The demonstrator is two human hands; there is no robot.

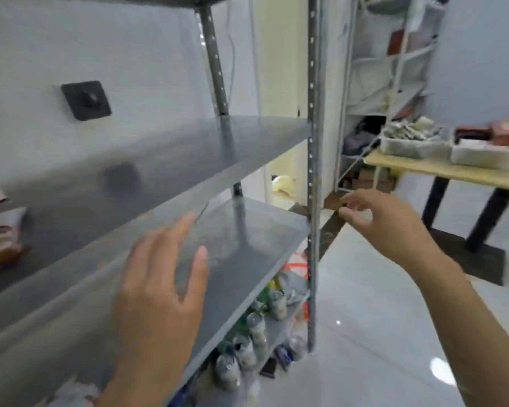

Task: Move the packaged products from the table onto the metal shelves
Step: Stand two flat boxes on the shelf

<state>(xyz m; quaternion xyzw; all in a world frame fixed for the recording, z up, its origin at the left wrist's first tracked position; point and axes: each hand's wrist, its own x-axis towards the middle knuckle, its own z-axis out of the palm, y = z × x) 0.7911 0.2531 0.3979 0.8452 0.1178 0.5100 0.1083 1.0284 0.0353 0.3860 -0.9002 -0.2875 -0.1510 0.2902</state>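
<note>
Two empty hands at centre frame: the left hand spread above the metal shelves, the right hand loosely curled, holding nothing. Packaged products wait on the surface, upper right; best to turn there, gripping packs squarely.

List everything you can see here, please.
Metal shelves: one unit, grey, left and centre.
Brown packages: a few, blurred, shelf's left edge.
Bottles and bags: several, mixed colours, lowest visible shelf.
Wall plate: one, black, behind shelves.
Table: one, pale top, black legs, right.
Trays: two, white, on the table.
Wire rack: one, white, back right.
Left hand: one, empty, over a shelf.
Right hand: one, empty, beside the shelf post.
</note>
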